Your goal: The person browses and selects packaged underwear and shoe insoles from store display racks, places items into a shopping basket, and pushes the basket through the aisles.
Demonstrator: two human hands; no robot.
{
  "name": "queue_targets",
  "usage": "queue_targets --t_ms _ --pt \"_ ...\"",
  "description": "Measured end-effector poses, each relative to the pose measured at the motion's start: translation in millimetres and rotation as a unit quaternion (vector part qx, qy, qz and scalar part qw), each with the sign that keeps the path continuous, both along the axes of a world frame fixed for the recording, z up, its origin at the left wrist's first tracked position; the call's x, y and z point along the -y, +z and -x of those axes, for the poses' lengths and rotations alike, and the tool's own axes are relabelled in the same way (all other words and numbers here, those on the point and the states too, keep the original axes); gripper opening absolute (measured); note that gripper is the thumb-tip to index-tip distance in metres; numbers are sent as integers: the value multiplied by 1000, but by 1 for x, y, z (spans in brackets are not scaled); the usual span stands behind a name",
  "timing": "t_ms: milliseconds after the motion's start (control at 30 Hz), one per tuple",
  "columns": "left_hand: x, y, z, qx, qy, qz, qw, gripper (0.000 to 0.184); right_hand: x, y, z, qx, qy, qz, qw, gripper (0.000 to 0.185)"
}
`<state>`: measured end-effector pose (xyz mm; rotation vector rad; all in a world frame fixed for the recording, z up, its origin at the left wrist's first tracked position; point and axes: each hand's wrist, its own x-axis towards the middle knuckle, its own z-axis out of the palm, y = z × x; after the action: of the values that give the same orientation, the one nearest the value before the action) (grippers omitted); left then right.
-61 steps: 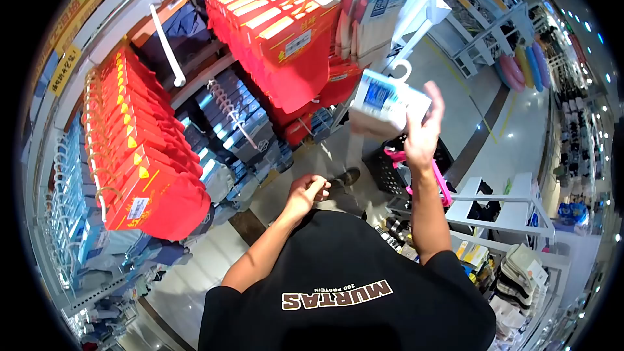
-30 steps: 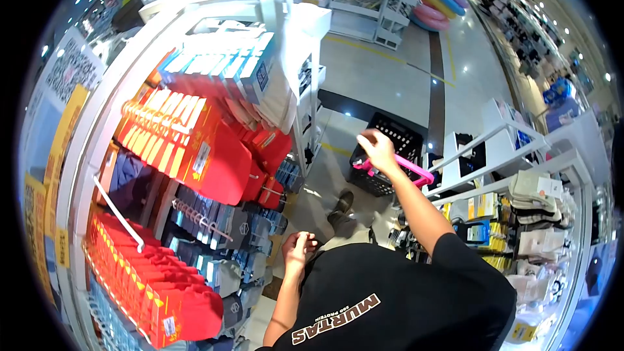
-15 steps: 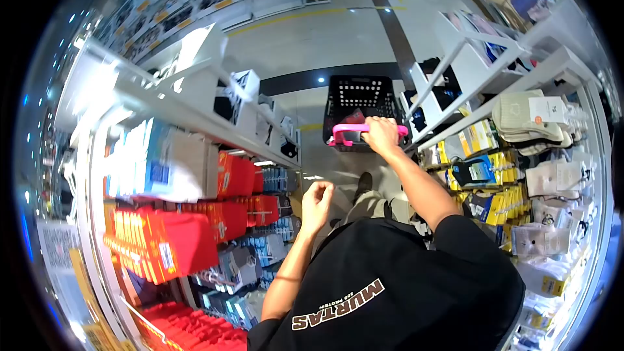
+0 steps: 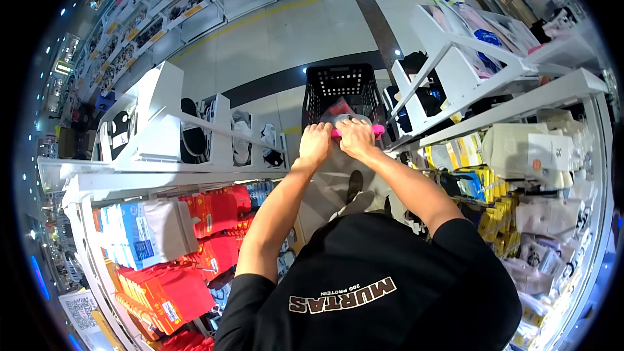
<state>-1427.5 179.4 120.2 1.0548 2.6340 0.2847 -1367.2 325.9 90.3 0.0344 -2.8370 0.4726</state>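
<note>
A black perforated basket (image 4: 313, 91) stands on the floor ahead of me, with a red item (image 4: 340, 106) and something pale inside it. Its pink handle (image 4: 378, 130) is at the near end. My left hand (image 4: 316, 142) is closed round the handle's left end. Beside it, my right hand (image 4: 355, 135) wraps over the handle's middle. The two hands nearly touch, and between them they cover most of the handle.
Red packs (image 4: 166, 292) and white-and-blue packs (image 4: 138, 234) hang on the left rack. Yellow packs (image 4: 497, 218) and beige socks (image 4: 513, 149) hang on the right. White bins (image 4: 159, 114) flank the aisle. A tiled floor (image 4: 286, 32) lies beyond the basket.
The hanger pack held in my right hand earliest is gone from it, and that hand went to the pink handle. My left hand has since moved onto the handle too. The view has turned right.
</note>
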Motion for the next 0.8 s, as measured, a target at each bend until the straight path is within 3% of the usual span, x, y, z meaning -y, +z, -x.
queue_targets --t_ms 33,100,400,533,800 --pt "-8 -8 10 -42 4 -36 998 18 -2 2 2 8 -1 -5 1000 15" --pt "-22 -16 27 -36 23 -26 999 17 -11 5 11 18 3 -13 1000 14" --pt "-52 -18 53 -19 91 -44 995 16 -44 -10 53 -76 13 -30 997 10" --pt "-70 -34 72 -65 110 -28 991 19 -56 -10 79 -149 13 -32 988 8" --pt "-96 -30 111 -43 174 -68 981 22 -80 -8 135 -111 18 -54 992 13"
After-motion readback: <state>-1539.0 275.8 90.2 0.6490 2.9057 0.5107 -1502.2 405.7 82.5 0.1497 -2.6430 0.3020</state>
